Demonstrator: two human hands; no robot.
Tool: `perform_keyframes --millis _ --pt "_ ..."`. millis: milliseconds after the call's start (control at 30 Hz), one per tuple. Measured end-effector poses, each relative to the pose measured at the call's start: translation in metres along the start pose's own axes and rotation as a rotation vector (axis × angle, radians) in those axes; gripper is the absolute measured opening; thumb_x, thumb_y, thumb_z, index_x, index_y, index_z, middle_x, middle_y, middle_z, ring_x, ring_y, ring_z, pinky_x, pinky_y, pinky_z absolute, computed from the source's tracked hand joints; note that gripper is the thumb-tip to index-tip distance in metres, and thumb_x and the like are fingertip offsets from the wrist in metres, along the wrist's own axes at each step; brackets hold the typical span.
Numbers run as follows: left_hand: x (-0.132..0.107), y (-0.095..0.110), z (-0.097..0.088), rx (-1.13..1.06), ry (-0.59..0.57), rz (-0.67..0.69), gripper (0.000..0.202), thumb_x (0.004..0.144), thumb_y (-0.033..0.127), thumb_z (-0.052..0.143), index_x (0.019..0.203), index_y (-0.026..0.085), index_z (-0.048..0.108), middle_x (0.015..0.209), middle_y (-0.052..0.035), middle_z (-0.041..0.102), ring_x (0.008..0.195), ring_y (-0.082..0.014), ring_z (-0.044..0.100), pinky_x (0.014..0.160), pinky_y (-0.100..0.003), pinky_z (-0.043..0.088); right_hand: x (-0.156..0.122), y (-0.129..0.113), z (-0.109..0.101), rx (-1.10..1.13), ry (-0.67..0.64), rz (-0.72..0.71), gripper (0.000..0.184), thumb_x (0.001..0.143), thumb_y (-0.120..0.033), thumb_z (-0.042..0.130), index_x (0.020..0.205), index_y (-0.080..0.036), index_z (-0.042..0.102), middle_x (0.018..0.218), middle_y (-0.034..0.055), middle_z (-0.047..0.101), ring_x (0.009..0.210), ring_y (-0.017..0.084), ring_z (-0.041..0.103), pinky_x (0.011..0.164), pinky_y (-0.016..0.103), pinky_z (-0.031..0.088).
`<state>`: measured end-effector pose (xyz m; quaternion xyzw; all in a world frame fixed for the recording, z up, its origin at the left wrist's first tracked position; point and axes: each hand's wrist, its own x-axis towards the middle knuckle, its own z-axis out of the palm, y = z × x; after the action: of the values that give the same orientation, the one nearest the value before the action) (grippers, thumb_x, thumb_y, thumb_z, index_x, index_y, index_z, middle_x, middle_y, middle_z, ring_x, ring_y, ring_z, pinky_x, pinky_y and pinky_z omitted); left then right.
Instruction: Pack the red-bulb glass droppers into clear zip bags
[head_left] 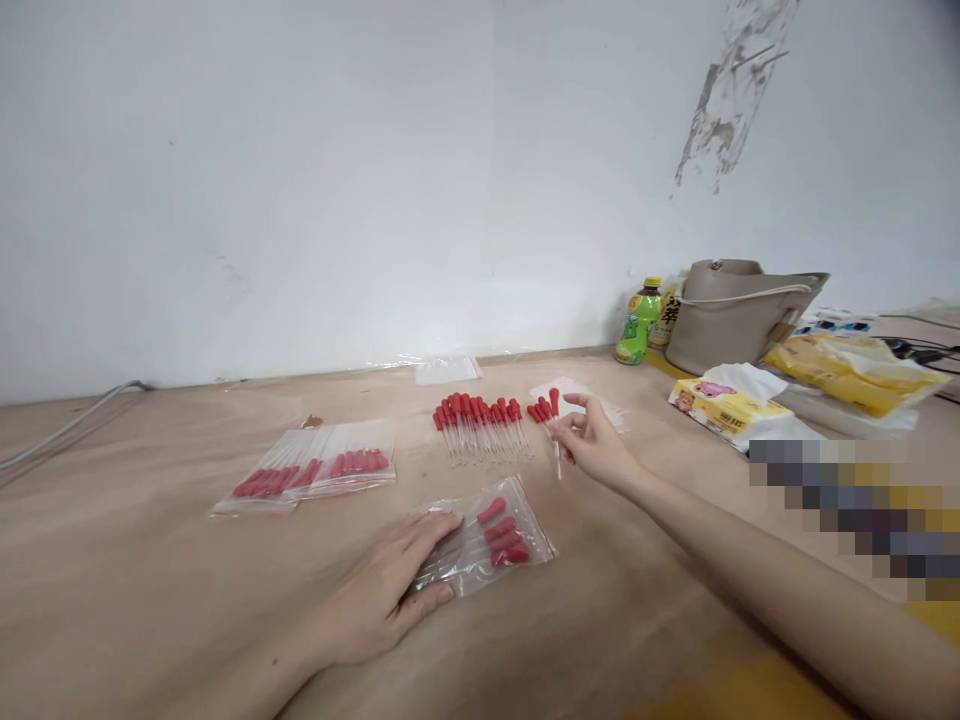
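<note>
A glass dropper with a red rubber bulb [554, 402] stands nearly upright, pinched near its middle by my right hand [592, 445]. Just left of it, several more red-bulbed droppers [480, 420] lie side by side in a row, thin tips toward me. My left hand [394, 570] rests flat on one end of a clear zip bag [457, 575], fingers stretched over it and thumb apart at its near edge. Inside that bag are several droppers, their red bulbs [504, 535] at the right end. To the left lie filled zip bags of droppers [315, 470], overlapping one another.
An empty-looking clear bag [446, 371] lies by the wall, and white bags [577, 395] lie behind my right hand. On the right are a green bottle [637, 322], a grey-beige bag [731, 320], a tissue pack [720, 408] and yellow packaging [847, 370]. A cable [82, 420] runs at far left.
</note>
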<state>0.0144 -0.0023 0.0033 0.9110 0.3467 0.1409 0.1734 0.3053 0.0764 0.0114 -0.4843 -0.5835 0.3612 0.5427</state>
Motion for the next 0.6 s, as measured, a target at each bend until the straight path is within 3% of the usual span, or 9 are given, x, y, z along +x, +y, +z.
perform_keyframes --millis 67,167,333,600 --pt "0.0 0.0 0.0 -0.004 -0.017 -0.005 0.048 0.089 0.033 0.044 0.134 0.028 0.027 0.138 -0.0046 0.036 0.124 -0.0263 0.033 0.101 -0.046 0.031 -0.015 0.007 0.001 0.1 0.03 0.043 0.067 0.067 -0.036 0.06 0.12 -0.02 0.021 0.06 -0.0095 0.045 0.044 0.008 0.047 0.042 0.02 0.039" --pt "0.001 0.002 -0.002 -0.034 -0.017 -0.005 0.043 0.089 0.032 0.044 0.13 0.029 0.034 0.136 -0.0036 0.038 0.123 -0.0257 0.034 0.1 -0.045 0.031 -0.029 0.014 0.007 0.178 0.069 0.079 0.075 0.065 -0.035 0.061 0.124 -0.023 0.016 0.063 -0.009 0.046 0.049 0.01 0.053 0.048 0.024 0.046" --pt "0.002 0.003 -0.004 -0.055 -0.026 -0.007 0.041 0.088 0.03 0.045 0.128 0.028 0.036 0.135 -0.0036 0.039 0.122 -0.0248 0.035 0.1 -0.044 0.031 -0.034 0.013 0.019 0.288 0.085 0.147 0.063 0.063 -0.041 0.063 0.109 -0.023 0.024 0.062 -0.0078 0.051 0.055 0.013 0.058 0.057 0.029 0.05" --pt "0.001 0.004 -0.003 -0.028 -0.028 -0.013 0.04 0.089 0.03 0.045 0.128 0.028 0.035 0.135 -0.0031 0.038 0.123 -0.023 0.034 0.101 -0.042 0.031 -0.045 0.013 0.03 0.449 -0.066 0.218 0.048 0.066 -0.048 0.06 0.094 -0.024 0.029 0.064 -0.0059 0.056 0.059 0.014 0.062 0.058 0.029 0.049"
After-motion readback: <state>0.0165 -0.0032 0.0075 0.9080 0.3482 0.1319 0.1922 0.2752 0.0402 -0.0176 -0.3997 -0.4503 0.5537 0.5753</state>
